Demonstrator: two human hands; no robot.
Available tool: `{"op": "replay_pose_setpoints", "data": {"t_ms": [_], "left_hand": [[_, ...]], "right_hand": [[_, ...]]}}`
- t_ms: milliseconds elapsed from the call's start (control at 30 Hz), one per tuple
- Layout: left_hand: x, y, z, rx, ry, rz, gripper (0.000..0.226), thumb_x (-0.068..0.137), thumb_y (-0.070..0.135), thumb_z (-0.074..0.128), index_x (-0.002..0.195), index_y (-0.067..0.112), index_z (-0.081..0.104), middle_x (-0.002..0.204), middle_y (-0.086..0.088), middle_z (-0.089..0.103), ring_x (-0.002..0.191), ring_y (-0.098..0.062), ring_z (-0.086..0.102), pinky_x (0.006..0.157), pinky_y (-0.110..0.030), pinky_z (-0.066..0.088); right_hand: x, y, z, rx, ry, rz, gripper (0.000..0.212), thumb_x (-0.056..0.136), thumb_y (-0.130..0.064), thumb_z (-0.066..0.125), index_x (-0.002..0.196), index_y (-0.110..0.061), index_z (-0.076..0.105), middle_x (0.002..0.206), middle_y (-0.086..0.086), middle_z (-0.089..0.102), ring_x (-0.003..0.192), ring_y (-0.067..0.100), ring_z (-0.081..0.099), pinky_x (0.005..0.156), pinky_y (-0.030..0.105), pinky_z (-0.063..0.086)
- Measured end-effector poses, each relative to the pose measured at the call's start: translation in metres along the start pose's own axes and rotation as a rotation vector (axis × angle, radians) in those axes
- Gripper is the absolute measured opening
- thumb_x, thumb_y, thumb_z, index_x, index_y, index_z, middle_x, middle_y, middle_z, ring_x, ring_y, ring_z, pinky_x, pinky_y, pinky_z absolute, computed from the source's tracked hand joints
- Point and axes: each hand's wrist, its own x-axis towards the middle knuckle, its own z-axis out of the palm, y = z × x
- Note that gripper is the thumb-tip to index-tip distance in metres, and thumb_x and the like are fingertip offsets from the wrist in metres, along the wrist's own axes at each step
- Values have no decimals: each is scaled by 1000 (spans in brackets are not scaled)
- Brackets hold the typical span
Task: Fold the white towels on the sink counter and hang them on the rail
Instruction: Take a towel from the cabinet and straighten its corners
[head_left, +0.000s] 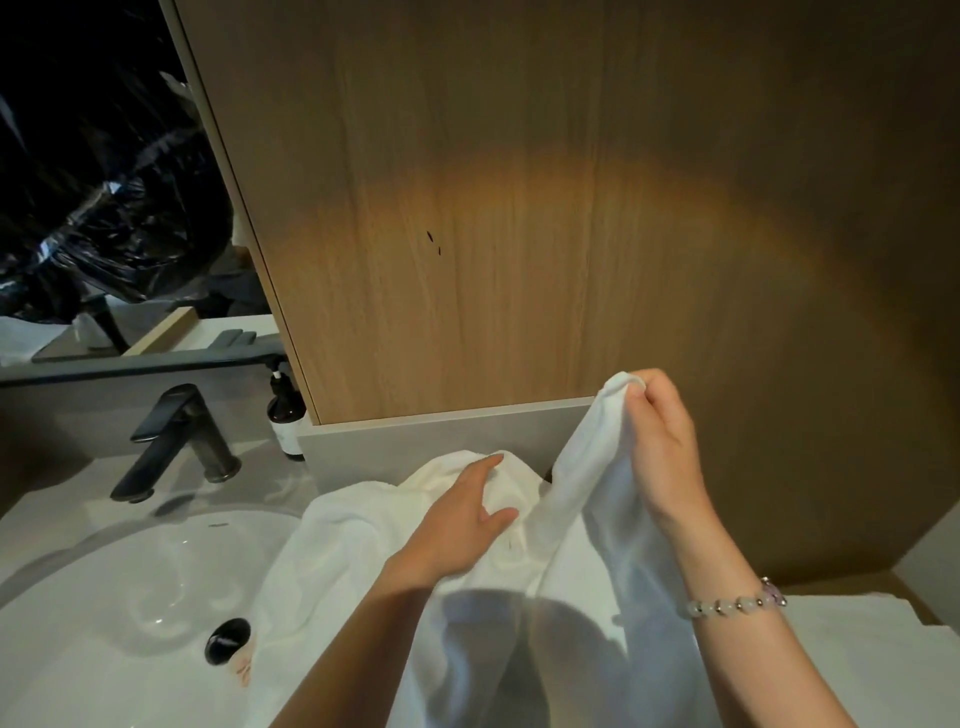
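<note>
Soft white towel (587, 493), corner pinched in right hand (662, 447), left hand (462, 514) resting fingers flat atop.

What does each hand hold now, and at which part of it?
The right hand pinches the white towel at its raised upper end. The left hand holds nothing; it rests flat on the towel.

No text, brand or number legible anywhere. Pale label (291, 439) on the brown pump bottle (284, 402) standing just beside the tap (176, 441): print too small and blurred to read. Tiny dark mark (217, 525) on the back rim of the sink (156, 525): too small to make out.
</note>
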Motion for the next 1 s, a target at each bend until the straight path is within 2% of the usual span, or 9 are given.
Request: {"op": "replay_pose_setpoints", "data": {"t_ms": [67, 167, 267, 400, 500, 633, 767, 900, 1000], "left_hand": [[8, 8, 5, 49, -54, 20, 67, 92, 30, 57, 148, 26, 22, 145, 4, 40, 103, -11, 57, 93, -19, 35], [20, 9, 16, 115, -143, 71, 69, 91, 27, 57, 149, 25, 20, 152, 6, 32, 131, -18, 42, 108, -25, 31], [28, 5, 16, 129, -175, 27, 71, 91, 35, 57, 149, 20, 19, 153, 2, 29, 137, -18, 34, 110, -28, 29], [33, -1, 11, 167, -182, -36, 82, 88, 52, 54, 150, 20, 12, 155, 3, 23, 139, -18, 31, 109, -27, 27], [42, 6, 11, 206, -162, 7, 77, 90, 51, 51, 150, 20, 15, 154, 3, 27, 139, -16, 31, 110, -27, 28], [56, 31, 18, 133, -256, 120, 66, 74, 44, 61, 135, 28, 44, 133, 2, 55, 121, -23, 48, 102, -39, 40], [55, 36, 28, 99, -457, 11, 49, 78, 34, 63, 124, 20, 56, 127, -2, 59, 117, -23, 54, 94, -27, 41], [39, 5, 22, 151, -399, -93, 33, 90, 42, 56, 107, 14, 65, 114, -6, 65, 102, -20, 60, 76, -22, 38], [27, -23, -3, -77, -233, -183, 27, 93, 33, 57, 69, 20, 61, 64, 8, 66, 57, -5, 55, 61, -24, 41]], "right_hand": [[-3, -7, 4, 75, -68, -43, 19, 86, -26, 38, 74, -17, 50, 68, -18, 53, 68, 0, 45, 64, 15, 37], [-7, -23, 2, 234, -134, -114, 22, 87, -19, 38, 69, -22, 50, 65, -17, 50, 64, -1, 43, 61, 13, 36], [-5, -35, -11, 398, -152, -136, 34, 88, -19, 38, 61, -32, 53, 61, -15, 45, 59, 0, 39, 57, 14, 34], [-5, -41, -27, 489, -139, -185, 32, 90, -39, 52, 60, -30, 49, 59, -14, 40, 55, 0, 34, 52, 14, 32], [-3, -38, -30, 515, -116, -172, 38, 92, -20, 37, 56, -29, 47, 57, -13, 39, 52, 1, 32, 51, 15, 31], [-1, -33, -21, 515, -128, -116, 38, 88, -19, 35, 54, -31, 49, 56, -13, 40, 53, 1, 33, 52, 16, 31], [2, -26, -13, 449, -69, -73, 36, 91, -30, 46, 56, -31, 51, 57, -15, 41, 54, -1, 35, 52, 14, 31], [7, -21, -17, 431, 5, -39, 34, 86, -26, 38, 56, -31, 52, 56, -15, 41, 52, -1, 35, 50, 13, 32], [10, -14, -23, 409, 68, -4, 43, 96, -22, 38, 56, -30, 51, 55, -17, 41, 52, -2, 36, 50, 12, 31]]}}
